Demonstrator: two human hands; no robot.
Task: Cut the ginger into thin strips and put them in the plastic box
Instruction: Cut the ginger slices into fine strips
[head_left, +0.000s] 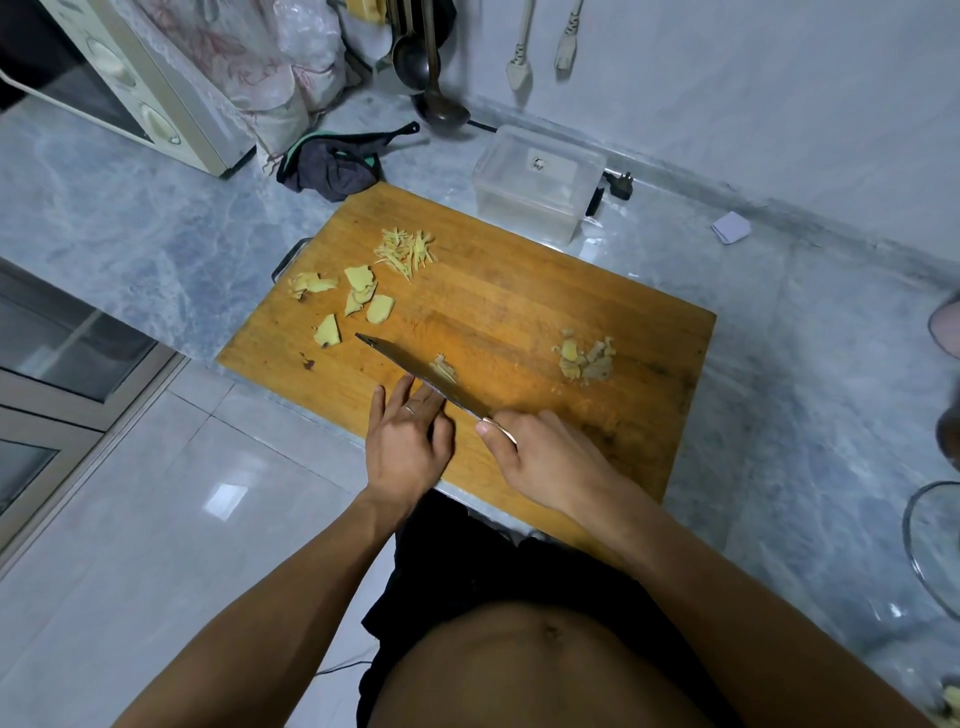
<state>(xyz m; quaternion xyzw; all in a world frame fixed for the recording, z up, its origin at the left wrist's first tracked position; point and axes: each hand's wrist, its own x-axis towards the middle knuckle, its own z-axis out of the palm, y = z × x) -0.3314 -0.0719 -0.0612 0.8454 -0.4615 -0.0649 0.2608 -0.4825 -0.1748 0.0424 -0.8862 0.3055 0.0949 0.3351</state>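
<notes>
The ginger is spread over the wooden cutting board (519, 322) in several lots: a small heap of thin strips (405, 252) at the far left part, four or five flat slices (363, 296) just nearer, not yet cut into strips, a small piece (443, 368) right against the knife blade, and a pile of knobbly trimmings (584, 358) off to the right, probably peel or scraps. The knife (415, 371) lies slantwise across the near part of the board; the right hand (540, 457) grips its handle with fingers curled round it, while the left hand (408, 441) rests its straight fingers against the flat of the blade, holding nothing. The plastic box (535, 182) stands on the table just beyond the board's far edge, and whether it is lidded cannot be told; no ginger shows inside it. By my reading the work is under halfway: some strips exist, the slices remain to be cut, and nothing has gone into the box.
</notes>
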